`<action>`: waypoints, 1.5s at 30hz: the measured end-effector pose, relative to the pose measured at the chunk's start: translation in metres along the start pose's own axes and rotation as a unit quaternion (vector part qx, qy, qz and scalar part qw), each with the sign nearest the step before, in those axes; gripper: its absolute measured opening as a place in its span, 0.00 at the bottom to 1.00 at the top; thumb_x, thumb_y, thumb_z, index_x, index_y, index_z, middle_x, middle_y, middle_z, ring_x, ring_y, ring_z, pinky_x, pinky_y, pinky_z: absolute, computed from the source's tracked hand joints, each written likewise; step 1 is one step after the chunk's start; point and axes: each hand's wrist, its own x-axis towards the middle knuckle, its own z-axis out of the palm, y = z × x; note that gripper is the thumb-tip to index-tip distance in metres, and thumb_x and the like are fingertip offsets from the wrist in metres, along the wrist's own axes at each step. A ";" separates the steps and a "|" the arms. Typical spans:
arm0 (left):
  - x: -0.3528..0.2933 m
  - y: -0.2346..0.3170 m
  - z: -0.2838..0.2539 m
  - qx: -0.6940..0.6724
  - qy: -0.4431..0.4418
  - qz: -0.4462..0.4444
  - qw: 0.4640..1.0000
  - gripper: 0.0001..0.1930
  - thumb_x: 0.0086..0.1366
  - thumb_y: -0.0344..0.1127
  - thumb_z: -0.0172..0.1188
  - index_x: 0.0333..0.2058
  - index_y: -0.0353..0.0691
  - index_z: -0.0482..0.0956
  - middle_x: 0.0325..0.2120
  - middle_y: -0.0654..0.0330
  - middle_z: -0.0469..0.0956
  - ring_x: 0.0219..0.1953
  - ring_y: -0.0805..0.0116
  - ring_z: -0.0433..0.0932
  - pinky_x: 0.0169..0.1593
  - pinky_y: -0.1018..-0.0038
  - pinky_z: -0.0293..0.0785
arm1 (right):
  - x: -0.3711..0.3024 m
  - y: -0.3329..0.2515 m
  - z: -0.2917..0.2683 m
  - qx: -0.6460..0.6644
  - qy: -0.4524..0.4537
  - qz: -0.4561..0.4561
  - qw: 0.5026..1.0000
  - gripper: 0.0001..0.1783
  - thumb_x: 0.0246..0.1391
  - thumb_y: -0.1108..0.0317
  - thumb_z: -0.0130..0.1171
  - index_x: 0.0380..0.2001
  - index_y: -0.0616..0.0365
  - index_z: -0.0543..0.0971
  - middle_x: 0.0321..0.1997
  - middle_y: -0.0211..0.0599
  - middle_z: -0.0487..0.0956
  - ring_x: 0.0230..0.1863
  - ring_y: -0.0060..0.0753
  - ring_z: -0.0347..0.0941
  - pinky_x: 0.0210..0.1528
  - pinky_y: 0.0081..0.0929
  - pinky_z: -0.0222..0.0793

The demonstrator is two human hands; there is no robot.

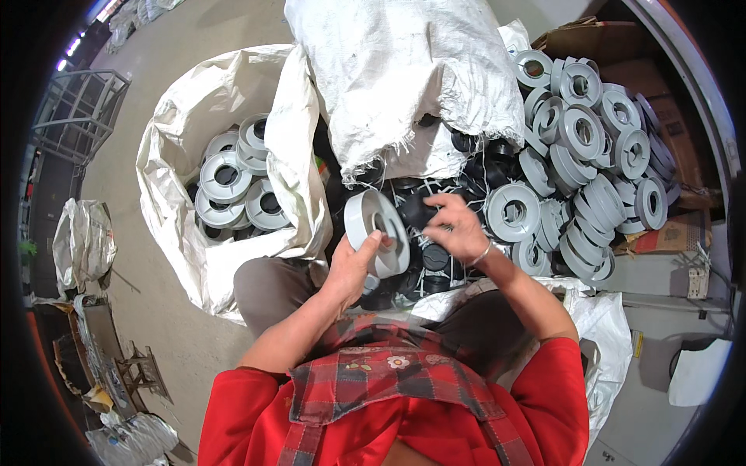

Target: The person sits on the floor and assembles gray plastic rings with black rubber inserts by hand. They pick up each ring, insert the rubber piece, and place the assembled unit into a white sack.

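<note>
My left hand (351, 264) is closed on the rim of a grey plastic ring (359, 221), tilted up on its edge with its hollow side turned to the right. Just right of the ring, my right hand (460, 229) pinches a round black plastic cap (416, 211) between thumb and fingers; motion blurs it a little. Below both hands lies a heap of black caps (435, 258), spilling from the frayed mouth of a large white woven sack (412, 70).
An open white sack (175, 194) on the left holds several grey rings (225, 177) fitted with black centres. At the right, many loose grey rings (583, 132) are piled against cardboard (664, 101). A metal rack (81, 116) stands far left on the concrete floor (194, 373).
</note>
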 end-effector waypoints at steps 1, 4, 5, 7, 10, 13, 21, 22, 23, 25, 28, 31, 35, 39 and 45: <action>-0.003 0.002 0.001 -0.021 -0.015 -0.004 1.000 0.20 0.66 0.41 0.52 0.52 0.35 0.65 0.43 0.58 0.74 0.45 0.67 0.74 0.47 0.65 0.73 | -0.001 -0.025 0.002 -0.003 -0.030 -0.016 0.999 0.08 0.39 0.70 0.68 0.22 0.60 0.78 0.58 0.48 0.70 0.61 0.46 0.63 0.59 0.33 0.59; -0.009 0.008 0.000 -0.081 -0.064 -0.015 0.995 0.19 0.67 0.40 0.51 0.52 0.35 0.65 0.45 0.58 0.73 0.47 0.66 0.74 0.50 0.64 0.72 | -0.003 -0.057 0.004 0.082 -0.088 0.085 0.989 0.15 0.39 0.68 0.68 0.33 0.61 0.78 0.59 0.52 0.68 0.63 0.47 0.60 0.58 0.33 0.61; -0.011 0.008 -0.002 -0.061 -0.074 -0.012 0.995 0.20 0.67 0.40 0.51 0.52 0.35 0.65 0.46 0.58 0.73 0.46 0.67 0.74 0.50 0.65 0.72 | 0.006 -0.071 0.000 0.050 -0.080 0.092 0.991 0.31 0.37 0.66 0.69 0.48 0.61 0.72 0.54 0.53 0.68 0.59 0.46 0.63 0.55 0.33 0.64; -0.015 0.009 -0.005 -0.019 -0.068 -0.008 0.997 0.18 0.66 0.40 0.52 0.48 0.34 0.68 0.40 0.60 0.74 0.40 0.71 0.74 0.45 0.71 0.72 | 0.007 -0.082 0.003 -0.020 -0.074 0.088 0.993 0.43 0.35 0.66 0.69 0.56 0.63 0.61 0.48 0.53 0.64 0.51 0.49 0.64 0.52 0.34 0.65; -0.025 0.018 -0.001 -0.024 -0.086 0.001 0.996 0.17 0.66 0.40 0.53 0.47 0.33 0.69 0.37 0.62 0.74 0.34 0.76 0.73 0.38 0.76 0.71 | 0.003 -0.094 0.002 -0.104 -0.107 0.057 0.987 0.42 0.33 0.67 0.69 0.54 0.64 0.61 0.46 0.54 0.62 0.48 0.53 0.63 0.51 0.37 0.64; -0.029 0.021 -0.004 -0.010 -0.110 -0.006 0.994 0.18 0.66 0.40 0.53 0.48 0.33 0.69 0.36 0.62 0.74 0.34 0.77 0.72 0.36 0.76 0.71 | -0.006 -0.107 0.004 -0.209 -0.139 -0.022 0.968 0.44 0.30 0.66 0.71 0.52 0.64 0.61 0.47 0.56 0.60 0.49 0.57 0.61 0.50 0.40 0.66; -0.047 0.026 0.007 0.114 -0.124 0.022 0.985 0.18 0.64 0.41 0.55 0.46 0.33 0.70 0.33 0.63 0.74 0.33 0.77 0.71 0.37 0.77 0.70 | -0.015 -0.107 0.011 -0.068 -0.025 0.107 0.992 0.40 0.33 0.60 0.73 0.48 0.68 0.66 0.42 0.52 0.70 0.44 0.45 0.69 0.42 0.35 0.72; -0.054 0.028 0.009 0.219 -0.111 0.067 0.967 0.20 0.63 0.42 0.57 0.47 0.34 0.69 0.33 0.63 0.73 0.33 0.78 0.70 0.37 0.78 0.69 | -0.013 -0.108 0.013 0.170 -0.034 0.287 0.942 0.41 0.45 0.42 0.64 0.45 0.72 0.68 0.30 0.50 0.76 0.26 0.36 0.75 0.26 0.27 0.74; -0.055 0.026 0.010 0.231 -0.102 0.125 0.960 0.20 0.62 0.40 0.58 0.47 0.33 0.69 0.32 0.63 0.73 0.33 0.78 0.69 0.37 0.78 0.69 | -0.011 -0.092 0.010 0.360 -0.109 0.405 0.833 0.44 0.47 0.35 0.55 0.45 0.73 0.68 0.26 0.50 0.76 0.19 0.35 0.73 0.20 0.25 0.72; -0.056 0.024 0.007 0.229 -0.075 0.191 0.951 0.20 0.61 0.37 0.60 0.48 0.33 0.69 0.32 0.63 0.73 0.34 0.78 0.69 0.38 0.77 0.69 | -0.010 -0.060 0.009 0.509 -0.226 0.462 0.690 0.53 0.48 0.23 0.36 0.45 0.74 0.68 0.22 0.53 0.77 0.10 0.34 0.71 0.09 0.22 0.67; -0.057 0.056 -0.025 0.354 0.053 0.220 0.907 0.21 0.59 0.34 0.63 0.48 0.33 0.69 0.32 0.63 0.74 0.32 0.76 0.71 0.37 0.76 0.70 | -0.007 -0.045 -0.012 -0.108 -0.103 0.117 0.982 0.41 0.49 0.41 0.57 0.49 0.71 0.66 0.47 0.59 0.74 0.42 0.50 0.75 0.46 0.38 0.73; -0.046 0.099 -0.062 0.463 0.241 0.429 0.737 0.53 0.51 0.40 0.68 0.66 0.35 0.39 0.67 0.47 0.41 0.68 0.56 0.40 0.68 0.64 0.36 | -0.017 0.052 -0.064 -0.253 0.046 0.221 0.941 0.44 0.40 0.52 0.67 0.55 0.69 0.63 0.56 0.58 0.67 0.57 0.54 0.63 0.60 0.39 0.59; -0.052 0.118 -0.067 0.410 0.231 0.465 0.750 0.42 0.54 0.34 0.63 0.64 0.33 0.49 0.64 0.47 0.53 0.67 0.56 0.49 0.67 0.65 0.42 | -0.084 0.189 -0.120 -0.316 0.190 0.428 0.825 0.54 0.34 0.51 0.72 0.59 0.71 0.56 0.57 0.59 0.67 0.58 0.52 0.63 0.62 0.39 0.57; -0.042 0.079 -0.021 0.470 0.085 0.355 0.803 0.34 0.54 0.31 0.64 0.58 0.30 0.62 0.57 0.47 0.66 0.60 0.57 0.64 0.61 0.68 0.58 | -0.130 0.233 -0.102 -0.105 0.271 0.573 0.766 0.51 0.31 0.55 0.71 0.55 0.74 0.58 0.51 0.58 0.72 0.49 0.48 0.72 0.55 0.35 0.65; -0.020 0.019 0.030 0.592 -0.236 0.343 0.690 0.37 0.49 0.32 0.66 0.59 0.36 0.61 0.59 0.44 0.58 0.63 0.44 0.54 0.63 0.56 0.53 | -0.109 0.136 -0.099 -0.036 0.126 0.474 0.871 0.33 0.30 0.60 0.67 0.41 0.69 0.71 0.37 0.47 0.78 0.35 0.37 0.77 0.39 0.30 0.72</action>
